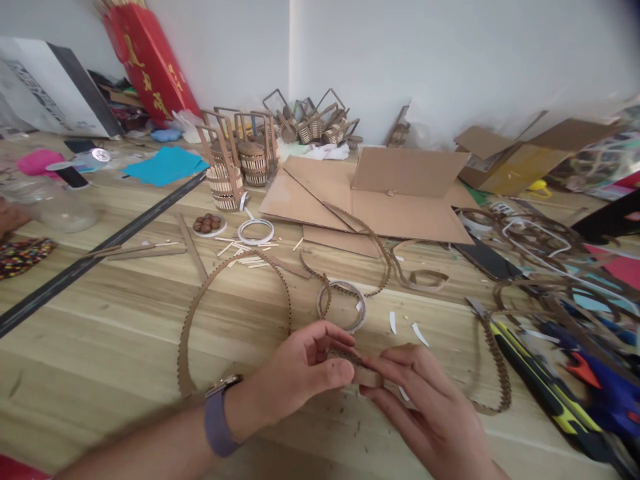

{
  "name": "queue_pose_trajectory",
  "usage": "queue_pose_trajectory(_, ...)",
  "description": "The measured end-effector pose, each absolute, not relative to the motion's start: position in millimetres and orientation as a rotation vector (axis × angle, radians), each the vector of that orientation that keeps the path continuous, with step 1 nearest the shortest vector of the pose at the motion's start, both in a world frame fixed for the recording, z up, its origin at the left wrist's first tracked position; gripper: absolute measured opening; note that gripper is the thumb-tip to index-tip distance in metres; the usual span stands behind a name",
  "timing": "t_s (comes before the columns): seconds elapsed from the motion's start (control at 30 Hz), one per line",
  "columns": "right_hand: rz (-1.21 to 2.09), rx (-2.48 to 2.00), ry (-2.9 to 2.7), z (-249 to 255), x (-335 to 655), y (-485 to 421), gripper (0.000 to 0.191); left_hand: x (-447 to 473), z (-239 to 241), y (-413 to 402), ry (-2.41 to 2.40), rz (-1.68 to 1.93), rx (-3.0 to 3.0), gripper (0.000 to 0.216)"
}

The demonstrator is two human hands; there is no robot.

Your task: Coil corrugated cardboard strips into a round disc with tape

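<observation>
And at the back left, big gold Chinese characters (pixel 147 81) run down a red gift bag (pixel 167 87), three in a column, the middle one reading 力, its neighbours too smeared to call! Smaller gold characters (pixel 175 77) sit to their right, too tiny to make out. Further left, a white paper bag (pixel 55 63) carries bold dark capitals (pixel 37 93) on a slant, an N leading off, the rest lost in blur

Red bag (pixel 157 70), black phone (pixel 487 259)
</observation>
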State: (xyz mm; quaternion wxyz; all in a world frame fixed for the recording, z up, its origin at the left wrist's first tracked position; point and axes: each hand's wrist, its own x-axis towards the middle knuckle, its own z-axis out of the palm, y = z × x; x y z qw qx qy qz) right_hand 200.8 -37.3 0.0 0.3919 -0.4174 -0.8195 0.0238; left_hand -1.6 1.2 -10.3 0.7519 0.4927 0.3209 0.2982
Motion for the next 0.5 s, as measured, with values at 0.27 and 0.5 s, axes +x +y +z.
queue_pose_trajectory(0.27, 0.031, -1.102, -2.130, -0.9, 200.6, -36.4, 0.016, -4.4, -2.2, -4.4, 0.796, 0.744, 1.583, 0.027)
queue_pose_trajectory(0.5, 0.059, -1.126, -2.191, -4.1, 197.7, -33.4, 0.020, -2.8, -4.5, -7.9, 0.815, 0.962, 2.044, 0.015)
